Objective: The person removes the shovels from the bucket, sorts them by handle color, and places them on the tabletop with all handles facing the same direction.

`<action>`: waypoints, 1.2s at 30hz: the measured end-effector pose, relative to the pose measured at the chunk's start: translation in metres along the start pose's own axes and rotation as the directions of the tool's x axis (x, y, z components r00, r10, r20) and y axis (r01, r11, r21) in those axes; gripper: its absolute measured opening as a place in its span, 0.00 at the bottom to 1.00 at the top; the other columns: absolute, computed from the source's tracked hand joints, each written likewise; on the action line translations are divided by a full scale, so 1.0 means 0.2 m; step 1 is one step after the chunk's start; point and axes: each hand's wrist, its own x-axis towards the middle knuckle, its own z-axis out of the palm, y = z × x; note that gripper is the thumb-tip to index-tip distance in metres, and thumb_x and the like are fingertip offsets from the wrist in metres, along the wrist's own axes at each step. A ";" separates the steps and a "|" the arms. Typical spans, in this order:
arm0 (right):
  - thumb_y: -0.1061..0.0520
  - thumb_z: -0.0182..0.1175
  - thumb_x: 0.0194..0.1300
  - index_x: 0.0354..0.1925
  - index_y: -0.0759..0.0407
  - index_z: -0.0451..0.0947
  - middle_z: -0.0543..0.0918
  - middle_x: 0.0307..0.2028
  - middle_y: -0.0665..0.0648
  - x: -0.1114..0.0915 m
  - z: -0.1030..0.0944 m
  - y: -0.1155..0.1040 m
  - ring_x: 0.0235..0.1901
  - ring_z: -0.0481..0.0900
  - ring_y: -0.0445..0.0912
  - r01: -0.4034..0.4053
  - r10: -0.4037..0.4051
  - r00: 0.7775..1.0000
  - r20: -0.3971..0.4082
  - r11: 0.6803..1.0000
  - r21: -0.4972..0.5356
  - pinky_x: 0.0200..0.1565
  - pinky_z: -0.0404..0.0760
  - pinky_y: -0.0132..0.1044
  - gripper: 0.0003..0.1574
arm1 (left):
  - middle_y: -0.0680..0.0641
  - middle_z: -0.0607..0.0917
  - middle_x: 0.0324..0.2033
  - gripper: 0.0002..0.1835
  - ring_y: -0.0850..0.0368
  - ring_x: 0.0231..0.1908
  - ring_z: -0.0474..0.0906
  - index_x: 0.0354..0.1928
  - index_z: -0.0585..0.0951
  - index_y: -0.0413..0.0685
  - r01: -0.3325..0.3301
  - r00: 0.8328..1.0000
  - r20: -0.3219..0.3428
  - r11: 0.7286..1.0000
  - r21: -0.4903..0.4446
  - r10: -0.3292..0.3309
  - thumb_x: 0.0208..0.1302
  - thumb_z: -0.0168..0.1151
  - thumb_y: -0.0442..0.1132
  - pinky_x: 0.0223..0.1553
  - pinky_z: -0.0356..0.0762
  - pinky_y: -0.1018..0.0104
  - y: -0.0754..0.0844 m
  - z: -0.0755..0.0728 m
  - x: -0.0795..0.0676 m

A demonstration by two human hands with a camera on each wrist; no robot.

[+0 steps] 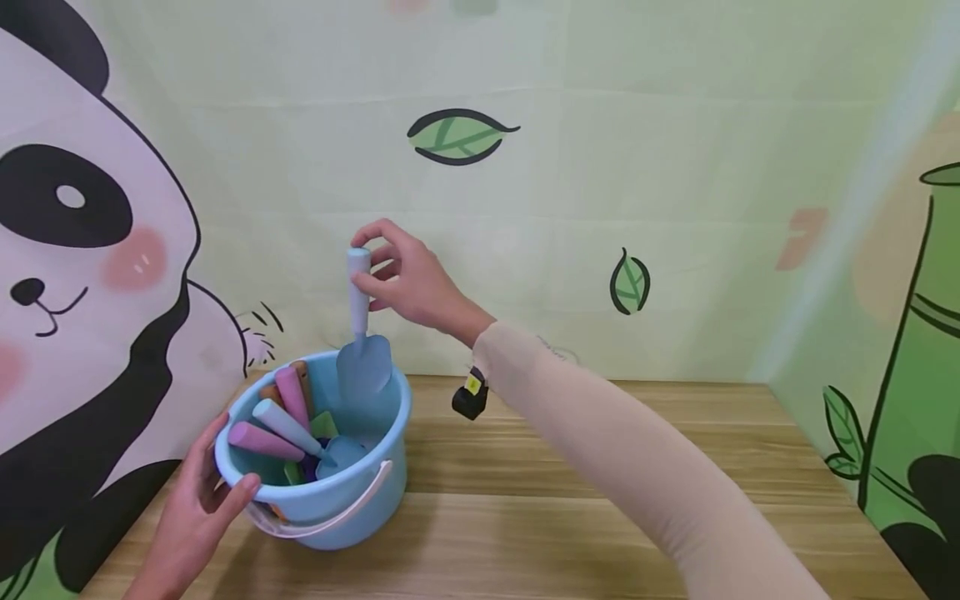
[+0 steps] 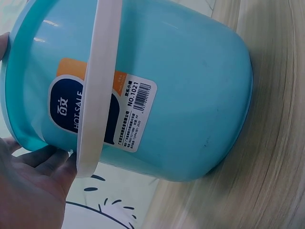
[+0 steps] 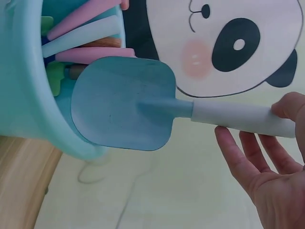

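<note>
A light blue bucket stands on the wooden table at the left, its pale handle hanging down the outside. My left hand grips the bucket's rim from the left, with the thumb on the near side. Above the far part of the opening, my right hand pinches a blue toy shovel by its whitish handle. The shovel hangs upright, blade down, and its lower end overlaps the bucket's inside. Several tools lie in the bucket, among them a pink handle and another blue shovel.
The wooden table runs to a cloth backdrop printed with leaves and a panda. A white and orange label is stuck on the bucket's side. A small black device hangs at the right wrist.
</note>
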 end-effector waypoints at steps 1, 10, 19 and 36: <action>0.62 0.63 0.72 0.61 0.54 0.69 0.81 0.50 0.61 0.00 -0.01 -0.01 0.46 0.85 0.51 0.004 -0.004 1.000 -0.012 1.000 0.003 0.40 0.89 0.39 0.23 | 0.35 0.53 0.78 0.47 0.28 0.73 0.54 0.83 0.40 0.63 0.000 1.000 -0.001 1.000 0.000 0.000 0.76 0.59 0.44 0.57 0.65 0.78 0.00 0.00 0.00; 0.62 0.65 0.71 0.59 0.55 0.72 0.83 0.46 0.61 -0.03 -0.16 -0.05 0.42 0.86 0.52 0.036 -0.031 0.994 -0.108 0.998 0.044 0.39 0.89 0.46 0.21 | 0.35 0.54 0.78 0.46 0.28 0.73 0.55 0.83 0.40 0.63 -0.002 1.000 -0.005 1.000 0.002 0.002 0.76 0.60 0.44 0.57 0.65 0.78 0.00 0.00 0.00; 0.61 0.65 0.70 0.58 0.53 0.73 0.84 0.45 0.60 -0.10 -0.36 -0.02 0.40 0.86 0.54 0.051 -0.046 0.980 -0.193 0.999 0.018 0.39 0.89 0.51 0.20 | 0.36 0.53 0.78 0.46 0.29 0.74 0.54 0.83 0.40 0.62 0.002 1.000 -0.003 1.000 -0.008 -0.002 0.76 0.59 0.44 0.57 0.65 0.78 0.00 0.00 0.00; 0.58 0.66 0.71 0.61 0.54 0.74 0.83 0.47 0.62 -0.34 -0.74 0.11 0.42 0.85 0.54 -0.073 0.036 0.953 -0.300 0.991 -0.113 0.40 0.88 0.54 0.23 | 0.35 0.54 0.78 0.45 0.31 0.73 0.55 0.83 0.41 0.61 -0.018 1.000 -0.006 1.000 -0.009 0.018 0.77 0.59 0.42 0.55 0.65 0.82 -0.01 -0.01 0.00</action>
